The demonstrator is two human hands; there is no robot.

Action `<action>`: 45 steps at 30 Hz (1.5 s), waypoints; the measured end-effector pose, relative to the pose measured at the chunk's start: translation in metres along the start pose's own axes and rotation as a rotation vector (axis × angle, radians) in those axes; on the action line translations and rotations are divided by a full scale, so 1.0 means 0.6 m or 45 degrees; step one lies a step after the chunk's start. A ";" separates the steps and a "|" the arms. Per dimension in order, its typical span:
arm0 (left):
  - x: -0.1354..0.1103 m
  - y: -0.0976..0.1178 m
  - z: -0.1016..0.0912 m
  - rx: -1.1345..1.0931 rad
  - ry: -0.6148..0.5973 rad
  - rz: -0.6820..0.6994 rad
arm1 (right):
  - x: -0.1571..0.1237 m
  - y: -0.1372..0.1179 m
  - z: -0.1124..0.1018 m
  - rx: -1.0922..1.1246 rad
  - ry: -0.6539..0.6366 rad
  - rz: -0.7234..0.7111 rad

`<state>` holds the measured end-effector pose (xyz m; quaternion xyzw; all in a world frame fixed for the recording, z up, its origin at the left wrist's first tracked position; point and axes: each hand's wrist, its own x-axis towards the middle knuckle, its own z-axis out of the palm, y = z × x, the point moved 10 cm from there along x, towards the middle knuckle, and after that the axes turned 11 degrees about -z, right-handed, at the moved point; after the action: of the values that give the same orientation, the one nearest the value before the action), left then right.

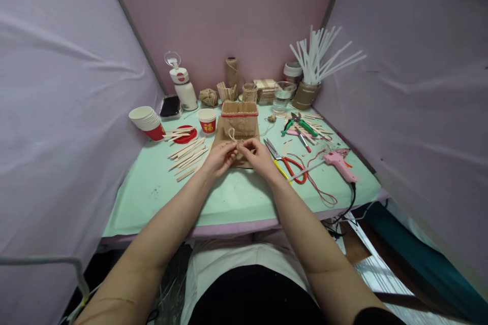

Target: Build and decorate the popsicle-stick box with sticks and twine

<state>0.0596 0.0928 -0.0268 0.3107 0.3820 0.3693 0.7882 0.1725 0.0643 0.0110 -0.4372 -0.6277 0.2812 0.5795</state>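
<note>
My left hand [225,156] and my right hand [254,154] meet at the middle of the table, thumbs and fingertips pinched together. Between them they grip a piece of beige twine [232,134], whose loop stands up above the left fingertips. A thin strand runs from near my right hand to a small twine ball [271,119]. Just beyond my hands stands a small brown box [240,121] with red cord along its upper edge. It rests on a brown board [220,138], which my hands partly cover.
Wooden sticks [188,155] and paper cups [147,121] lie on the left. To the right are scissors [284,160], red cord [322,195], green-handled pliers [299,124] and a pink glue gun [340,165]. Behind stand a white bottle [186,90], a glass of water [282,96] and a pot of white sticks [307,94].
</note>
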 end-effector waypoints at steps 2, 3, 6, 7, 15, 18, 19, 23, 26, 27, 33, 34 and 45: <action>0.003 0.002 -0.007 -0.072 0.020 -0.008 | -0.003 0.001 0.011 -0.030 -0.077 -0.012; 0.004 0.002 -0.009 -0.096 0.027 -0.015 | -0.004 0.001 0.013 -0.041 -0.102 -0.019; 0.006 -0.001 -0.016 -0.164 0.051 -0.033 | -0.003 -0.001 0.011 -0.128 -0.107 -0.061; 0.007 -0.002 -0.017 -0.183 0.050 -0.036 | -0.002 -0.002 0.009 -0.161 -0.096 -0.070; 0.011 0.000 -0.024 -0.287 0.045 -0.008 | -0.018 0.016 0.032 0.135 -0.228 0.217; 0.012 0.001 -0.025 -0.316 0.062 -0.029 | -0.028 0.018 0.049 0.417 -0.278 0.337; 0.011 0.003 -0.026 -0.315 0.078 -0.032 | -0.030 0.020 0.051 0.462 -0.274 0.355; 0.005 0.010 -0.032 -0.270 0.138 -0.043 | -0.027 0.035 0.049 0.369 -0.210 0.339; 0.000 0.016 -0.028 -0.207 0.123 0.005 | -0.018 0.035 0.041 0.138 -0.176 0.201; -0.002 0.019 -0.025 -0.171 0.119 0.040 | -0.014 0.032 0.035 0.057 -0.150 0.147; -0.011 0.033 -0.016 0.157 0.166 0.266 | -0.003 -0.004 -0.016 -0.199 0.138 -0.054; -0.012 0.034 -0.016 0.209 0.180 0.296 | -0.003 -0.014 -0.021 -0.206 0.163 -0.091; -0.033 0.046 0.003 0.748 0.303 0.499 | -0.001 -0.037 -0.028 0.001 0.192 -0.135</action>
<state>0.0428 0.0913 0.0028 0.5458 0.4938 0.4214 0.5298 0.1838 0.0511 0.0325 -0.4232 -0.6044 0.2166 0.6393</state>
